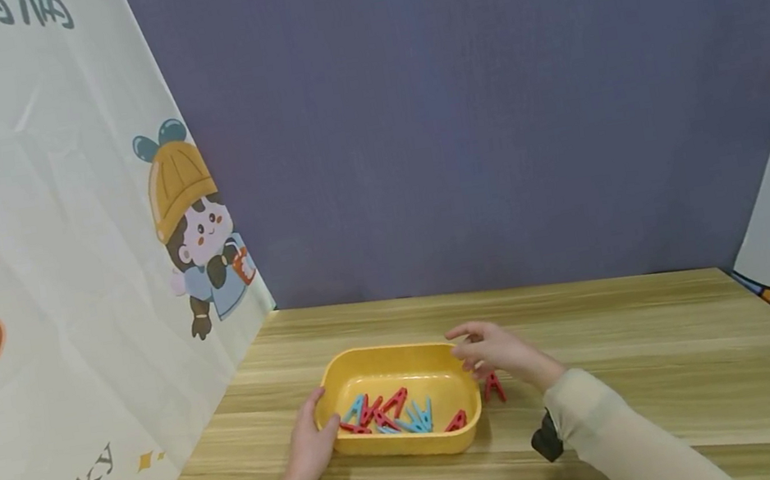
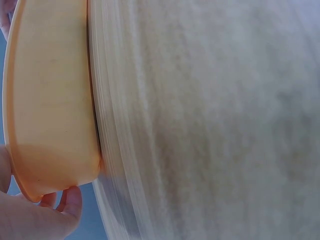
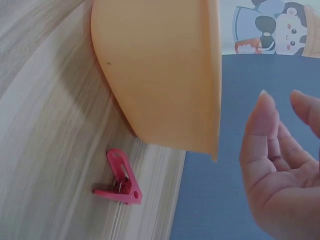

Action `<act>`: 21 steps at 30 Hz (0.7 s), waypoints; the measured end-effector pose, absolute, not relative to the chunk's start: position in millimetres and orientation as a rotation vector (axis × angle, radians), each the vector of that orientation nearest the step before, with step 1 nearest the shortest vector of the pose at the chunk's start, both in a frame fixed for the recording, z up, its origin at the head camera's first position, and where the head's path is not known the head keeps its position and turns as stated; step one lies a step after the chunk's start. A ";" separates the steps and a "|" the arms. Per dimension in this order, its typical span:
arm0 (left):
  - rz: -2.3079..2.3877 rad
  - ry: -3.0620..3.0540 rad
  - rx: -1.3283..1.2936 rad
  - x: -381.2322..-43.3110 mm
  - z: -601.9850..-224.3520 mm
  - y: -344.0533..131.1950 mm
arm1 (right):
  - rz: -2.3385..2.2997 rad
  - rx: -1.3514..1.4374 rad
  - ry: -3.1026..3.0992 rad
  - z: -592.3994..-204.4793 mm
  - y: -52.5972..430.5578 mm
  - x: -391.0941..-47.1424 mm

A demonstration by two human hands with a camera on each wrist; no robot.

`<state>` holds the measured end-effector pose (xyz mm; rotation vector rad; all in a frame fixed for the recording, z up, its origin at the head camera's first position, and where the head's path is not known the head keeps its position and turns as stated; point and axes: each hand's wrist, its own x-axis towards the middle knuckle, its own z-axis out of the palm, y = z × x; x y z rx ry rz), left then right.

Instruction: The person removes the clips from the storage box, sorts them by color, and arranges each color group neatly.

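A yellow plastic basin (image 1: 416, 444) stands on the table, with several red and light-blue clothespins lying in it. My left hand (image 1: 311, 442) grips the basin's left end, thumb over the rim and fingers against the outer wall; the left wrist view shows these fingertips (image 2: 73, 200) on the outside. Above and beside the right end of the basin hovers my right hand (image 1: 502, 353), its fingers loosely bent with nothing between thumb and fingers. One red clothespin (image 3: 132, 194) lies on the table just outside the basin's right end, below the right hand.
The light wood-grain table (image 1: 636, 368) runs back to a dark blue-grey cloth wall (image 1: 470, 111). A white printed sheet (image 1: 42, 241) with cartoon figures borders the left side, another the right. A small black object (image 1: 548, 440) shows at the right wrist.
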<state>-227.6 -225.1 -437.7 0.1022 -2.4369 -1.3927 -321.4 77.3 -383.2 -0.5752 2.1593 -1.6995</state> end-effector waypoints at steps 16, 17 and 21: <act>-1.389 -2.432 0.094 -227.3 -437.8 -224.8 | -1.579 -0.704 2.071 -384.6 54.1 -317.9; -1.388 -2.433 0.094 -227.4 -438.1 -224.9 | -1.571 -0.712 2.066 -384.8 52.1 -317.6; -1.396 -2.439 0.102 -227.5 -438.6 -224.9 | -1.528 -0.735 2.056 -386.0 44.6 -316.1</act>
